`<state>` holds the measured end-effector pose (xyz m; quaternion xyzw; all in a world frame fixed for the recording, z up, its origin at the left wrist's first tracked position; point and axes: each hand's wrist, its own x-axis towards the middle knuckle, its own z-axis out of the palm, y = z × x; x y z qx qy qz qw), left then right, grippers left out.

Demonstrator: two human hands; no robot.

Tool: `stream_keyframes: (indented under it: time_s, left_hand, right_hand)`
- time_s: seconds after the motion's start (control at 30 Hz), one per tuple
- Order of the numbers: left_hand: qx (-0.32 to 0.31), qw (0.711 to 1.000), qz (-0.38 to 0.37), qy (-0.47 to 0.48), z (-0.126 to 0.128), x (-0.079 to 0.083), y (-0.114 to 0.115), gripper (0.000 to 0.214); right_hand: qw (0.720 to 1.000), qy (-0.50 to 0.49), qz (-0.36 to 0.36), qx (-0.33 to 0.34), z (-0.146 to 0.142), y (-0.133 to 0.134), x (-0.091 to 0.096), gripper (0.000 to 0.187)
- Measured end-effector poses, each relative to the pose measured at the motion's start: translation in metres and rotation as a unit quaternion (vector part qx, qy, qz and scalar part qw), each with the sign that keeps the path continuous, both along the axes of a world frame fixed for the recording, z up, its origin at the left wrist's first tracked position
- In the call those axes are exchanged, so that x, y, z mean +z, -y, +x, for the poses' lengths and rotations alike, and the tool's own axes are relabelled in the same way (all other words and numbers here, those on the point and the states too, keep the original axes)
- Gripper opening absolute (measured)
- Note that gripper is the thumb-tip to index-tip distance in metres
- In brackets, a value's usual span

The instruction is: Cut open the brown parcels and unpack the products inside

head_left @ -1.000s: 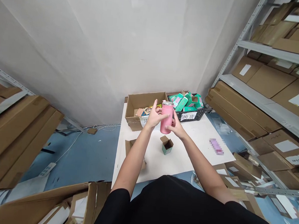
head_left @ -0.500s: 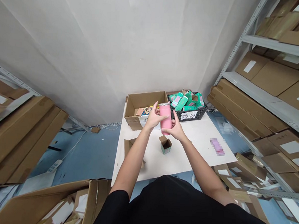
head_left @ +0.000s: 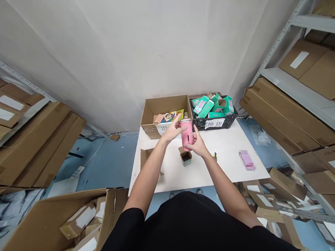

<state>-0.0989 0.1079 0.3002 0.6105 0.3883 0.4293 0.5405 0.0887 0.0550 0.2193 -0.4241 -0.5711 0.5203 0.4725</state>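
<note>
A pink tumbler (head_left: 187, 136) with a clear-looking lid is held upright, slightly tilted, above the white table (head_left: 195, 176). Dark printing shows on its side. My left hand (head_left: 173, 131) is closed round its upper left side. My right hand (head_left: 198, 143) grips it lower down on the right. Just below the tumbler stands a small open carton (head_left: 186, 159), green outside and brown inside. An open brown cardboard box (head_left: 145, 156) lies to its left, partly hidden behind my left forearm.
At the table's back stand a cardboard box (head_left: 148, 113) with packets and a black crate (head_left: 228, 121) full of green cartons. A blurred pink-purple item (head_left: 247, 160) and a cutter-like object (head_left: 215, 157) lie on the right. Loaded shelves flank both sides; a large carton (head_left: 51, 209) sits lower left.
The tumbler has been turned, so dark printing now shows on its side. Both hands stay on it. The view has shifted slightly, and the cutter-like object shows more clearly beside my right forearm.
</note>
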Motion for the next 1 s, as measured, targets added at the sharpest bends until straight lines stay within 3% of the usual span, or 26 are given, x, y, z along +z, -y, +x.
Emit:
stream_keyframes:
  time_s: [0.13, 0.3, 0.43, 0.53, 0.67, 0.83, 1.0]
  left_hand:
    - [0.019, 0.999, 0.000, -0.040, 0.003, -0.017, -0.007, 0.067]
    - [0.054, 0.994, 0.023, -0.090, 0.002, -0.062, -0.006, 0.051]
    - [0.117, 0.985, 0.015, -0.122, 0.004, -0.107, 0.006, 0.046]
    - [0.151, 0.978, -0.013, -0.140, 0.006, -0.138, 0.016, 0.045]
    - [0.153, 0.974, -0.037, -0.161, 0.005, -0.170, 0.029, 0.050]
    - [0.137, 0.969, -0.035, -0.203, 0.006, -0.203, 0.044, 0.064]
    - [0.146, 0.944, -0.042, -0.293, 0.019, -0.232, 0.057, 0.053]
  right_hand:
    - [0.999, 0.041, -0.020, -0.007, 0.003, -0.003, -0.027, 0.138]
    - [0.995, 0.080, -0.031, 0.055, 0.022, -0.009, -0.084, 0.128]
    - [0.967, 0.200, -0.155, 0.040, 0.039, -0.007, -0.135, 0.092]
    - [0.932, 0.282, -0.225, 0.018, 0.033, 0.000, -0.162, 0.067]
    - [0.914, 0.341, -0.222, 0.004, 0.012, 0.004, -0.178, 0.024]
    - [0.907, 0.358, -0.220, -0.016, -0.001, 0.002, -0.184, 0.039]
    - [0.909, 0.368, -0.190, -0.039, -0.005, 0.012, -0.188, 0.042]
